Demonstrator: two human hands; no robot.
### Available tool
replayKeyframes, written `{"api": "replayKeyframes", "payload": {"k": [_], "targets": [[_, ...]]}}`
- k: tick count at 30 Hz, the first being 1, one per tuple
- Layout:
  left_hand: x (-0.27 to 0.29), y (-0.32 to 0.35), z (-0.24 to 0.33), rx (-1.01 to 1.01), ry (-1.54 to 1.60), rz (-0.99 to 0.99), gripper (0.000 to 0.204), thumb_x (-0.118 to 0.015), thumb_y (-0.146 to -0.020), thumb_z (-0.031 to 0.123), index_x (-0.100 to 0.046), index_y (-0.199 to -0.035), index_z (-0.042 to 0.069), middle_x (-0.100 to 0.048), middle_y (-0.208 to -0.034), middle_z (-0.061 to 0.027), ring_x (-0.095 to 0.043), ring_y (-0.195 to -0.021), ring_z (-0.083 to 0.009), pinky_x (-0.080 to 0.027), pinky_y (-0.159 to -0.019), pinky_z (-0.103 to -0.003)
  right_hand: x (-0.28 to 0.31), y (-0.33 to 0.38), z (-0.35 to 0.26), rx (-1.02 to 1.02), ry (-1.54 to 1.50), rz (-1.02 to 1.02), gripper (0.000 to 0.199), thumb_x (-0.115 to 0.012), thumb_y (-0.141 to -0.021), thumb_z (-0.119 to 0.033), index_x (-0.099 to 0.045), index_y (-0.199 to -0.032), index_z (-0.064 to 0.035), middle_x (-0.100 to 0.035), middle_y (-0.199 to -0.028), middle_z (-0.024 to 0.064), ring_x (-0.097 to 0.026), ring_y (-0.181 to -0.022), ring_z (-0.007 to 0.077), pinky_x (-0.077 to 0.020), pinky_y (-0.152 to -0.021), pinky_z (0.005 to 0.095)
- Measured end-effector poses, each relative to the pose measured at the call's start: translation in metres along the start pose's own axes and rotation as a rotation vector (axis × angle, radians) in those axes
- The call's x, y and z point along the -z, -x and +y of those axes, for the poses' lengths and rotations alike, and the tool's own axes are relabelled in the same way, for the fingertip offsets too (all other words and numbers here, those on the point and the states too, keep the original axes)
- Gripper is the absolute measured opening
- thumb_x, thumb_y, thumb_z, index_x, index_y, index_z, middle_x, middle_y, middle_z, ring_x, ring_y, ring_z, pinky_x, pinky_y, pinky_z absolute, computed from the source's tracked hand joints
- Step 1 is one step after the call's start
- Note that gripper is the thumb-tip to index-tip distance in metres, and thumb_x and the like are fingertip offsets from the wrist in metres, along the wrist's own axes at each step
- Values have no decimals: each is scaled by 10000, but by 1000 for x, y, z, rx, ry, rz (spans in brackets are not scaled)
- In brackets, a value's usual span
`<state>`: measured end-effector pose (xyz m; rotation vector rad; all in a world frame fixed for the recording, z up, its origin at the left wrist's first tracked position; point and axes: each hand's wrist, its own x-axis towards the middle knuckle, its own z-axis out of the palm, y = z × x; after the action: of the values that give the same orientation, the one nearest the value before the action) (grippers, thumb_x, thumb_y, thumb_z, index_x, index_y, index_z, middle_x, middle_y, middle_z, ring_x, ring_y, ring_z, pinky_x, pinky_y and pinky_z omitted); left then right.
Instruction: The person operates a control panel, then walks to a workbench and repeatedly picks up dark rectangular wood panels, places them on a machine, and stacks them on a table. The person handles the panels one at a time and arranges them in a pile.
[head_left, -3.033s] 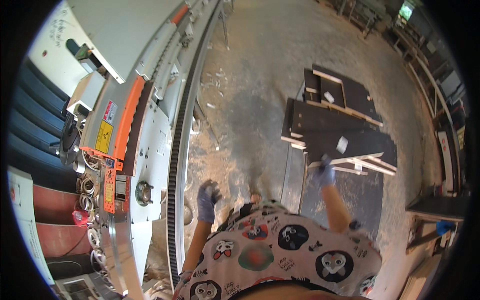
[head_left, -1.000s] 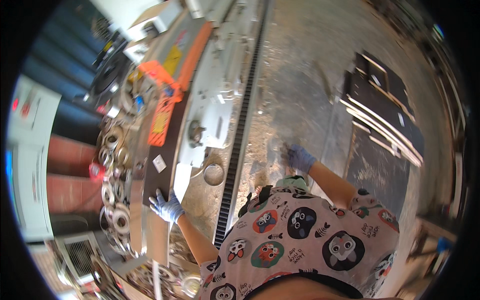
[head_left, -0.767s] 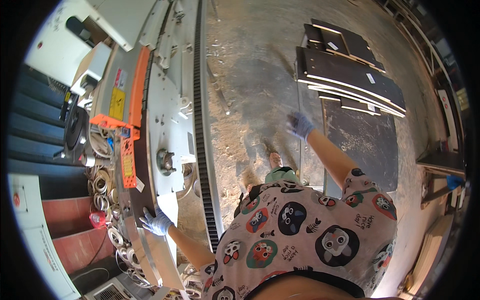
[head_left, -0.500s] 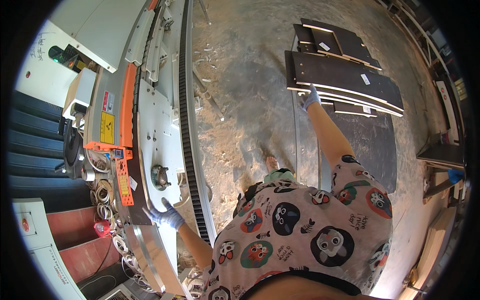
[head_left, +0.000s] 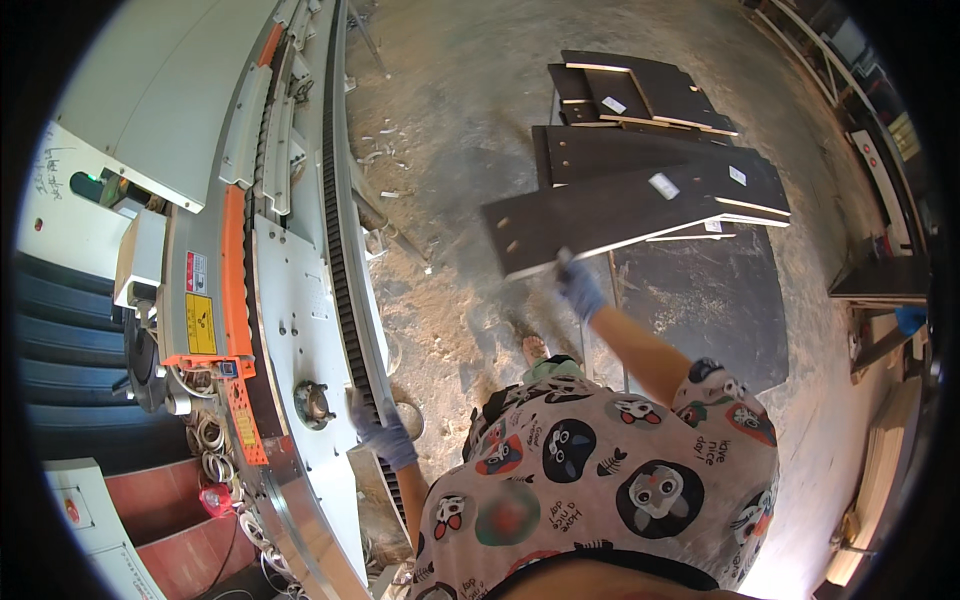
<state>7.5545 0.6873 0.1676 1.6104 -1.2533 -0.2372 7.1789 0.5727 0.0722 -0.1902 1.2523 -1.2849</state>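
Since the earlier frame, the panel (head_left: 600, 218) swings out from the stack (head_left: 655, 152) toward the left, and the left hand (head_left: 386, 438) shifts from the machine (head_left: 300, 285) to the belt (head_left: 341, 235). The hands are well apart: the right hand (head_left: 582, 288) grips the panel's near edge, its underside grip hidden; the left, blurred, is free with fingers extended, contact with the belt uncertain. The panel lies ahead of the right hand, its far end overlapping the stack.

Risks: held one-handed near one end, the long panel could twist or slip, perhaps onto the bare foot (head_left: 535, 350) below the right hand. Its overlapping end could also drag the stack askew.

Surroundings: the dark, scuffed tabletop (head_left: 705, 320) extends right of the right hand. Between the hands lies a dusty floor (head_left: 450, 310); tape coils (head_left: 213, 436) hang left of the left hand, beyond the machine.
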Motion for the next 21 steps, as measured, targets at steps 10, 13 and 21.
{"api": "replayKeyframes", "payload": {"k": [10,13,21], "targets": [[-46,23,48,788,842,-598,344,-612,-789,246,-515,-1069,70,-560,-956,-45,-580,-835,-170,-528,-637,-309,-64,155,69,-265,-80,-450,264,-586,-794,-200,-511,-1030,-108,-547,-941,27,-563,-813,179,-473,-766,351],[16,19,16,777,898,-425,379,-653,-764,186,-524,-1091,44,-580,-937,-39,-582,-737,-126,-514,-622,-255,-82,141,75,-244,-346,-323,327,-606,-722,-306,-532,-1005,-159,-557,-992,20,-531,-877,195,-446,-730,354],[234,105,-46,586,592,128,469,-634,-779,317,-529,-1125,19,-561,-1034,-36,-526,-893,-128,-429,-788,-259,-136,184,109,-436,52,-706,296,-481,-874,-298,-505,-1130,-151,-546,-1101,16,-503,-1024,185,-419,-870,397]]}}
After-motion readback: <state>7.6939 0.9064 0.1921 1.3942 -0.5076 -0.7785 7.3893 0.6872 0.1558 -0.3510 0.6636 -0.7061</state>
